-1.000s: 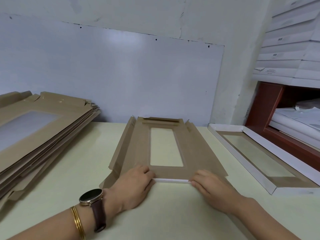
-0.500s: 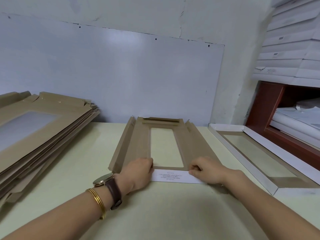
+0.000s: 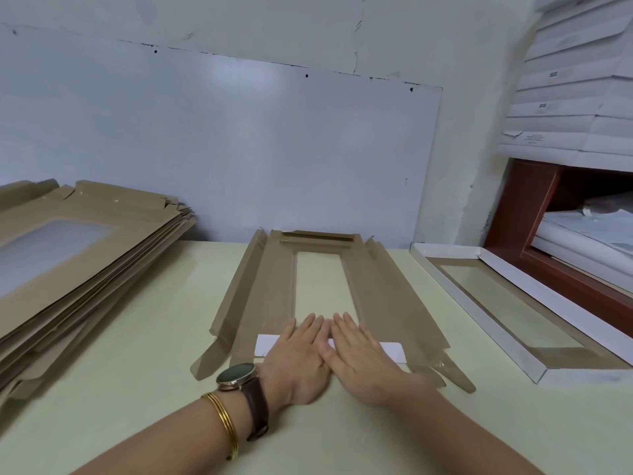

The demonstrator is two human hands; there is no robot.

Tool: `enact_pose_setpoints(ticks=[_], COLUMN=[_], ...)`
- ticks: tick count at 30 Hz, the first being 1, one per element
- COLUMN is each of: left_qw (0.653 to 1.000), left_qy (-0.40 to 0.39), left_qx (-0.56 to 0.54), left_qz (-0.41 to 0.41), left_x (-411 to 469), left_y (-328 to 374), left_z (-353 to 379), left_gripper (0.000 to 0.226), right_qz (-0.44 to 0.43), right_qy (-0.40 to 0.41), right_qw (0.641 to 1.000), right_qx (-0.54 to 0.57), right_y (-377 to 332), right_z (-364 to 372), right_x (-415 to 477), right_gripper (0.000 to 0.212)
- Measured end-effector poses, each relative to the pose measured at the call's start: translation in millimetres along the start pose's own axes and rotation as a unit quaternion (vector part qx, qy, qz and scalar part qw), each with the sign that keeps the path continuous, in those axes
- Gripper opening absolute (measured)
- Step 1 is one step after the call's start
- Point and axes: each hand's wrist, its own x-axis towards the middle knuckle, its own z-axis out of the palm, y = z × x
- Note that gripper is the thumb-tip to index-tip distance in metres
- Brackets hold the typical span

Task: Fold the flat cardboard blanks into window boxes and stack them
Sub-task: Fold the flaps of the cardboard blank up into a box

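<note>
Both hands lie flat with straight fingers, side by side, in the lower middle of the frame. The left hand (image 3: pixel 301 358) and the right hand (image 3: pixel 363 361) press down on a white flap (image 3: pixel 390 351). They grip nothing. The flap is folded over the near end of a brown cardboard blank (image 3: pixel 274 286), which lies on the table (image 3: pixel 137 389). A stack of blanks (image 3: pixel 85 269) sits at the left. A folded window box (image 3: pixel 479 313) rests at the right.
</note>
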Motion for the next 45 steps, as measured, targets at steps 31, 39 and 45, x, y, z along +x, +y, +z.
enact_pose_setpoints(ticks=[31, 39, 45], left_qw=[0.989, 0.989, 0.991], left_qy=[-0.110, -0.105, -0.056], left_qx=[-0.055, -0.066, -0.099], left_qz=[-0.075, -0.080, -0.068], left_x=[-25, -24, -30], left_y=[-46, -49, -52], left_z=[-17, -13, -13], left_gripper=[0.078, 0.076, 0.064], right_qz=[0.123, 0.141, 0.097], right_qy=[-0.126, -0.089, 0.009], right_qw=[0.984, 0.986, 0.993], right_qx=[-0.026, -0.012, 0.066], right_y=[61, 78, 78], right_z=[-28, -17, -14], right_x=[-20, -19, -33], right_gripper=[0.086, 0.077, 0.071])
